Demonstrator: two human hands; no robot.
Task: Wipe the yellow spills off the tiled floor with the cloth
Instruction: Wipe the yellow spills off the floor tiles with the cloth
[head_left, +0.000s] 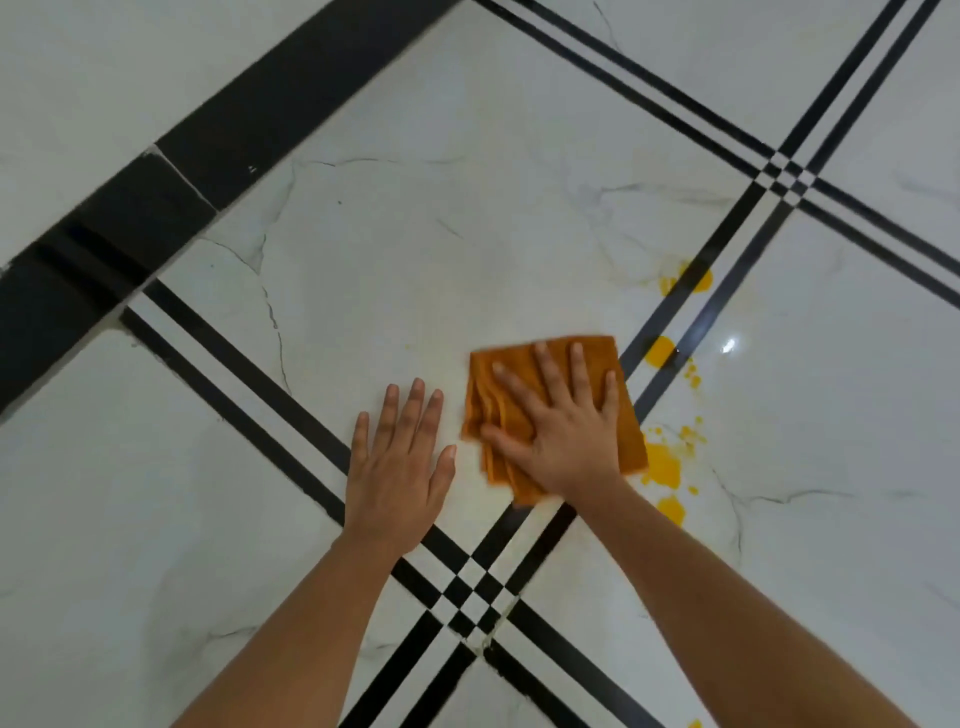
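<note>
A folded orange cloth (631, 431) lies flat on the white marble-look tiled floor (426, 270). My right hand (563, 426) presses down on it with the fingers spread. My left hand (397, 467) rests flat on the bare tile just left of the cloth, holding nothing. Yellow spills lie to the right of the cloth: a large blot (662, 465) touching its lower right corner, a smaller one (671, 510) below that, a round patch (661, 351) on the black stripes, and another (688, 278) farther up. Small yellow specks (693, 431) are scattered between them.
Double black stripes (696, 312) cross the floor diagonally and meet in a checkered crossing (475, 597) near my forearms. A wide black skirting band (171, 171) runs along the upper left below a pale wall. A faint yellowish smear sits on the tile left of the cloth.
</note>
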